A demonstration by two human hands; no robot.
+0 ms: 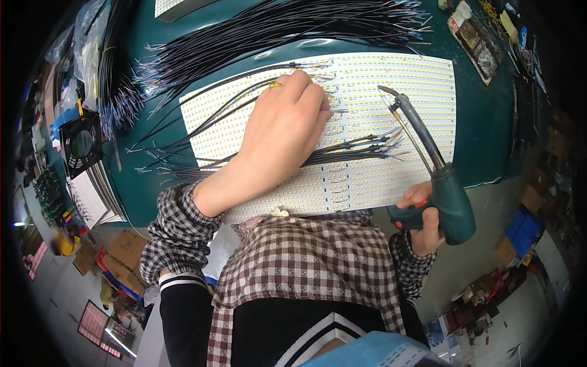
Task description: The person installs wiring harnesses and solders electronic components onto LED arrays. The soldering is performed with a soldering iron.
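Note:
A large white LED panel (403, 73) with rows of small yellowish chips lies on the green table in front of me. My left hand (284, 119) is over its middle, fingers closed in a pinch on a thin black cable (226, 113); the fingertips are partly hidden. Several more black cables (358, 147) with stripped, coloured ends lie across the panel below that hand. My right hand (422, 223) is wrapped round the handle of a dark green soldering gun (451, 205) with red buttons. Its tip (386, 92) hangs over the right part of the panel, apart from my left hand.
A thick bundle of black cables (287, 37) lies behind the panel, another bundle (116, 67) at the left. A small black fan (81, 144) stands by the left edge above stacked white panels (92, 199). A stained block on a board (476, 43) sits at the back right.

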